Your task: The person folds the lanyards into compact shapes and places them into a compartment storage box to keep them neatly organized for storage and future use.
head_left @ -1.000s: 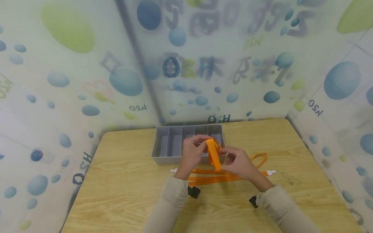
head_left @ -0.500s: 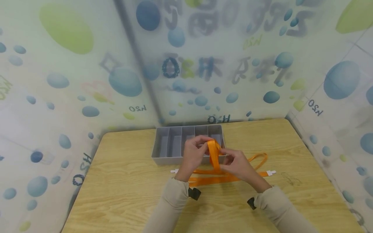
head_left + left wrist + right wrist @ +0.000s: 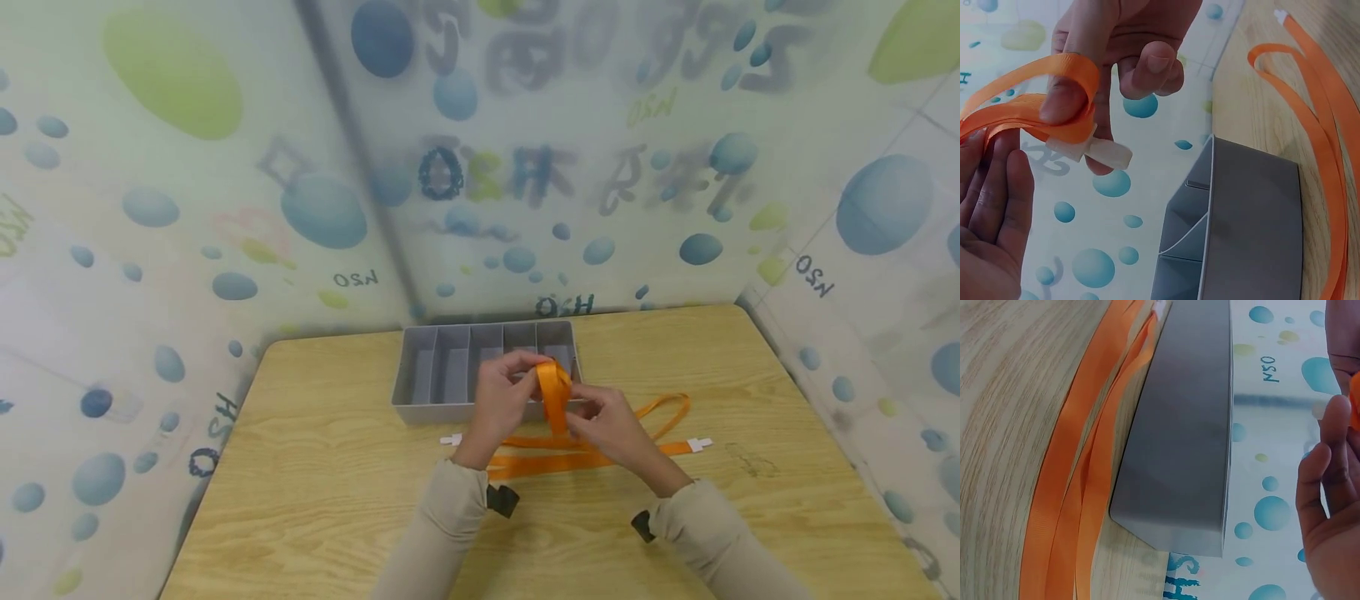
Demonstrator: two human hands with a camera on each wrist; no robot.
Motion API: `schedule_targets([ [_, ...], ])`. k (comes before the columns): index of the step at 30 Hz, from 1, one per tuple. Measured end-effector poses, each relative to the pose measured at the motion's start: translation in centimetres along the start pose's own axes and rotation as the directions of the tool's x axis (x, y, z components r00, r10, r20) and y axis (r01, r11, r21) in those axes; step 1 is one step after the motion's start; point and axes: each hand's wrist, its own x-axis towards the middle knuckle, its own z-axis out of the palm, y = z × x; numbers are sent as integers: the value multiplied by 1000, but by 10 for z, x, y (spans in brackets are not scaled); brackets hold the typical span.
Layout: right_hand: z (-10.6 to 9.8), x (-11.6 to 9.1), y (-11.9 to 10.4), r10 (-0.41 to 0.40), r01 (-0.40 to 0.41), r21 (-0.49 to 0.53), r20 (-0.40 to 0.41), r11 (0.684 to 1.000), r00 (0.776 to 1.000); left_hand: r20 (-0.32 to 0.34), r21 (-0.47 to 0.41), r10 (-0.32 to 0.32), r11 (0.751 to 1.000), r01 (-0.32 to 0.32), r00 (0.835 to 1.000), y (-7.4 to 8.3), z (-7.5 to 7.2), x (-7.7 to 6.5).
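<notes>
Above the front edge of the grey compartment box, my left hand [image 3: 506, 400] pinches a bundled orange lanyard [image 3: 555, 392] near its top. My right hand [image 3: 611, 421] holds the same bundle from the right, lower down. In the left wrist view, my right thumb presses on the folded orange strap [image 3: 1029, 115], and a white clip [image 3: 1107, 153] sticks out beside the fingers. Part of the left hand [image 3: 991, 206] shows at the lower left there. The right wrist view shows my right hand [image 3: 1335, 531] at its edge, with most of the bundle cut off.
The grey box [image 3: 431, 412] with several compartments stands at the back of the wooden table [image 3: 315, 483]. More orange lanyard straps [image 3: 540, 465] lie in front of it, under the hands, with white clips [image 3: 699, 445] at their ends. Patterned walls enclose the table.
The lanyard bundle has turned and its loop looks narrower. My right hand has shifted slightly left, and the left hand a little to the right. The straps on the table stay put.
</notes>
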Motion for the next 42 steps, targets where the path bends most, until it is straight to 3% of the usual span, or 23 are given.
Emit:
schedule_targets([
  [5, 1, -1, 0, -8, 8, -20, -4, 1000, 1000, 4, -15, 34, 999, -34, 999, 1, -3, 1],
  [10, 3, -3, 0, -67, 67, -39, 1, 997, 998, 5, -4, 50, 999, -50, 999, 2, -6, 4],
  [14, 4, -3, 0, -99, 99, -37, 3, 994, 995, 18, 18, 16, 1000, -16, 1000, 3, -8, 6],
  [20, 5, -3, -3, -86, 87, -41, 25, 995, 996, 43, 40, -13, 999, 11, 999, 6, -10, 9],
  [26, 6, -3, -8, -141, 140, 25, 84, 990, 986, 67, 38, 12, 999, -15, 998, 6, -17, 10],
  [33, 7, -7, -14, -192, 179, 111, 124, 978, 974, 99, 116, 22, 993, -33, 995, 3, -22, 8],
  [38, 7, -10, -17, -231, 210, 166, 117, 963, 966, 84, 158, 86, 982, -99, 993, -3, -19, 5],
  [42, 6, -10, -21, -240, 218, 192, 101, 957, 965, 121, 197, 203, 954, -224, 972, -8, -16, 2],
])
